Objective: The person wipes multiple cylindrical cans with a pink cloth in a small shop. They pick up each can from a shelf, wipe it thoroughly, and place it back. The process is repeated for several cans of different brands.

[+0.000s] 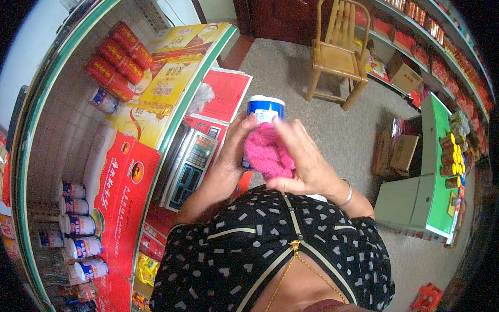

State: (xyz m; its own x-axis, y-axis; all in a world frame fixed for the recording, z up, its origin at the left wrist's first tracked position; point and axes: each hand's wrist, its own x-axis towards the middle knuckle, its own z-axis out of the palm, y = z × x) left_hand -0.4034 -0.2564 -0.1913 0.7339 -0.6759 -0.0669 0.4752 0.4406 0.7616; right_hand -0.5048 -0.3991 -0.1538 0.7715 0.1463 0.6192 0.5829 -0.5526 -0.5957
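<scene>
A blue canister with a white lid [265, 101] is held upright in front of my chest. My left hand [234, 150] grips it along its left side, the thumb near a white label. In my right hand [309, 158] is a bunched pink fluffy cloth [268, 151], pressed against the near face of the canister. The cloth hides most of the lower canister. On the shelf to the left, several similar small blue-and-white cans [79, 224] stand in a row beside a red carton [125, 189].
Red cans [115, 63] and yellow cartons [164, 86] fill the upper left shelf, edged by a green strip [197, 85]. Below sits a price-computing scale [192, 166]. A bamboo chair [339, 60] stands ahead. At right, yellow-lidded jars [451, 159] top a green counter [434, 137].
</scene>
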